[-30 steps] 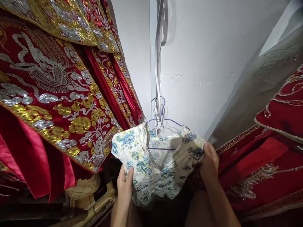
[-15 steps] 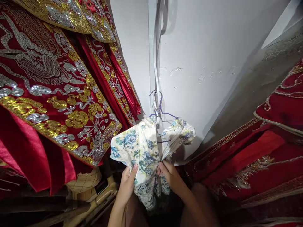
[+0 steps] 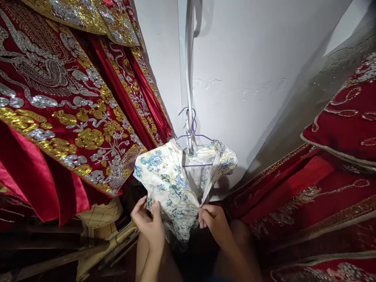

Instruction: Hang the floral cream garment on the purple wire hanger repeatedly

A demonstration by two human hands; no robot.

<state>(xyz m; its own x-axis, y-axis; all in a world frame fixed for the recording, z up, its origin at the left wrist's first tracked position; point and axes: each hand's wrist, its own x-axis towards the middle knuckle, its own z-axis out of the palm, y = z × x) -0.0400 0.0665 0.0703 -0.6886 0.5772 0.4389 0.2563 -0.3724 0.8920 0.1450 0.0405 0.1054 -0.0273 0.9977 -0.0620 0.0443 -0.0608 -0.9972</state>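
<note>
A white short-sleeved floral top [image 3: 173, 188] with blue and yellow flowers hangs on a purple wire hanger [image 3: 202, 136], its front opening in a V. At the bottom of that V, my right hand [image 3: 213, 219] pinches the cloth where the edges meet. My left hand [image 3: 148, 223] is by the lower left side of the top, thumb and fingers apart; a bit of the cloth shows between them. The lower part of the top hangs in folds between my hands.
The hanger hooks onto a white strap [image 3: 189, 78] against a white wall [image 3: 241, 51]. Red garments with gold and silver embroidery [image 3: 91, 137] hang at left, more red embroidered cloth [image 3: 323, 188] at right. A wooden chair [image 3: 102, 244] with a cream quilted item [image 3: 101, 213] stands lower left.
My left hand has loosened from the cloth and moved slightly left. The top's front is now spread flatter, its neckline open wider, with my right hand pinching a little lower.
</note>
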